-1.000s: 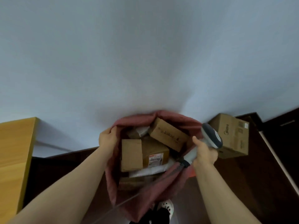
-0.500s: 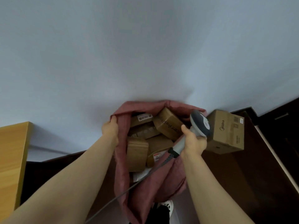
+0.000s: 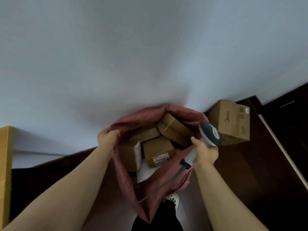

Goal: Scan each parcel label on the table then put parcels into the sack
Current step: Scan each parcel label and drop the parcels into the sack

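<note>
Pale wall behind, dark wooden floor below. Holds the sack [image 3: 150, 205] open from above: left hand [image 3: 106, 139] curled over the left rim, gripping the cloth; right hand [image 3: 205, 153] wrapped around the handle of the scanner [image 3: 210, 134], apparently pinning the right rim under the same fingers. Shows several brown parcels [image 3: 157, 150] piled inside, tilted against one another, with a white mailer [image 3: 144, 173] beneath them near the front wall. Leaves one larger box [image 3: 231, 124] outside, on the floor against the wall, just beside the sack's right rim; cannot tell whether scanned. Likely trouble from here: a doubled-up right grip slipping, dropping the rim or the scanner among the parcels; also the cable [image 3: 180, 170], draped across the front of the sack, snagging on the cloth during any pull.
</note>
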`<control>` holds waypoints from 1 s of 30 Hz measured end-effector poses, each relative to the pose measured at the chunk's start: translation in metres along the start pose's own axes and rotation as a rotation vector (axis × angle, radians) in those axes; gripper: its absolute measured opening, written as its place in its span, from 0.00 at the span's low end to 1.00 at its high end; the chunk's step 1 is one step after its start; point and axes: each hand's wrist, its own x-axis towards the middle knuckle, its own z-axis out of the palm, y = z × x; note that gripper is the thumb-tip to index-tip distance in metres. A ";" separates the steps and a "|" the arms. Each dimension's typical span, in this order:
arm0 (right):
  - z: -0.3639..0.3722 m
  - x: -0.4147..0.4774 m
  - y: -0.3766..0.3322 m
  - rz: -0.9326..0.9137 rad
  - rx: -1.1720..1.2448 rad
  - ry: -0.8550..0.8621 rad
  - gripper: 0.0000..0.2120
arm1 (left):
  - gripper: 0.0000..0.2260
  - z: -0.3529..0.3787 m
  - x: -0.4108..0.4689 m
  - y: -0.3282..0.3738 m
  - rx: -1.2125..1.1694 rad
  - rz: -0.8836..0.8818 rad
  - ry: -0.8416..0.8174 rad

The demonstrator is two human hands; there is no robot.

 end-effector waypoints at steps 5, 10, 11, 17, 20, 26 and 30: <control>0.000 0.001 0.008 0.012 0.019 0.008 0.34 | 0.08 0.004 0.017 -0.011 0.125 0.053 -0.003; -0.004 -0.004 0.015 0.049 0.039 -0.020 0.24 | 0.21 0.000 0.025 -0.020 0.176 0.057 0.007; -0.004 -0.007 0.015 0.063 0.045 -0.028 0.20 | 0.24 -0.002 0.026 -0.022 0.203 0.051 0.011; -0.011 -0.025 0.020 0.052 0.041 -0.070 0.19 | 0.37 -0.013 0.015 -0.027 0.214 0.030 0.000; -0.018 -0.036 0.024 0.021 0.053 -0.055 0.20 | 0.39 -0.023 0.010 -0.031 0.195 0.039 -0.013; -0.045 -0.074 0.039 0.015 0.105 -0.126 0.19 | 0.40 -0.059 -0.018 -0.040 0.166 0.105 0.011; -0.076 -0.113 0.055 0.014 0.157 -0.285 0.06 | 0.35 -0.086 -0.055 -0.056 0.217 0.199 -0.031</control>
